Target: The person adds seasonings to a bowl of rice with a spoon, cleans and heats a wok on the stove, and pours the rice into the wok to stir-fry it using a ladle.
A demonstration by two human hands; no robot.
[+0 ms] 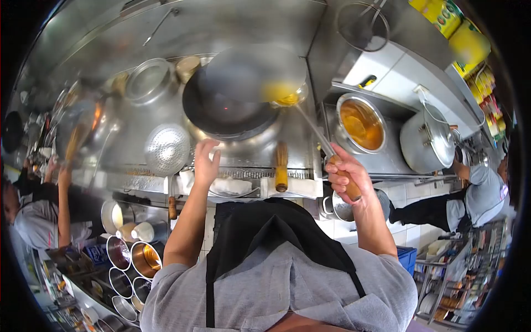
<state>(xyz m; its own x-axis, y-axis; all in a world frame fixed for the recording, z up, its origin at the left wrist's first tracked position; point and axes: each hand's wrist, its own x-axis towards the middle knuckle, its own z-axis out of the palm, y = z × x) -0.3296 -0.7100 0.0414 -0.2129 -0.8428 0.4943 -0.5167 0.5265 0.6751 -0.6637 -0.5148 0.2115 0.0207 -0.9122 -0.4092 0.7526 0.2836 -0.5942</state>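
My right hand (pixel 348 174) is wrapped round the wooden handle of a ladle (pixel 314 130). Its metal shaft slants up and left to a bowl beside the wok's right edge, where something yellow shows, partly blurred. A dark wok (pixel 227 119) sits on the steel stove in front of me, with haze over its far half. My left hand (pixel 206 161) is at the wok's near left side, fingers apart and holding nothing; whether it touches the rim I cannot tell. Left of it lies a perforated strainer (pixel 167 148) with a wooden handle. A bamboo brush (pixel 281 166) lies between my hands.
A pot of amber liquid (pixel 362 123) and a lidded pot (pixel 426 138) stand at right. White cloths (pixel 231 186) line the stove's front edge. Several metal containers (pixel 120 281) sit lower left. One person (pixel 38 216) works at left; another (pixel 475 193) stands at right.
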